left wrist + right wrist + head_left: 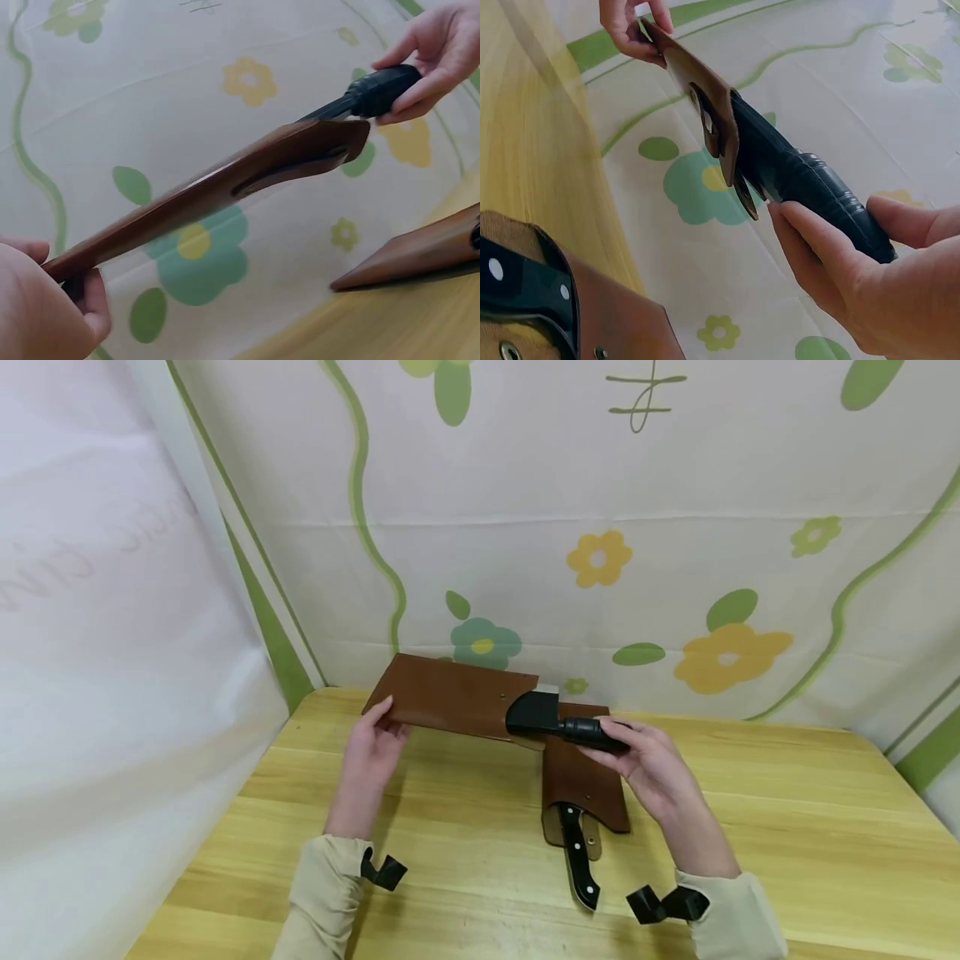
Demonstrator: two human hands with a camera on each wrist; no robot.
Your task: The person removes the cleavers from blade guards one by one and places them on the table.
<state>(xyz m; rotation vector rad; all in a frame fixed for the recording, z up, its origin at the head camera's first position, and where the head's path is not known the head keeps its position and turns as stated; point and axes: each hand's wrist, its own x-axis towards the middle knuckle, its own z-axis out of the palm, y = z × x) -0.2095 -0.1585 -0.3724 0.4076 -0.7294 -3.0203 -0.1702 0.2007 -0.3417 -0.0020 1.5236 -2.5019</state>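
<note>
A cleaver with a black handle point(588, 732) sits with its blade mostly inside a brown leather sheath point(450, 695); a strip of dark and bright blade shows at the sheath's mouth. My left hand point(372, 747) pinches the sheath's far left corner, thumb on one face and fingers behind. My right hand point(652, 764) grips the cleaver's handle between thumb and fingers. Both hold it raised above the table, seen nearly edge-on in the left wrist view. An open strap point(707, 120) hangs at the sheath's mouth in the right wrist view.
A second brown sheath point(581, 768) lies on the wooden table point(465, 827) below the cleaver, with a black riveted knife handle point(577, 852) sticking out toward me. A white flowered curtain point(525, 585) hangs behind the table, and white cloth point(127, 652) hangs at left.
</note>
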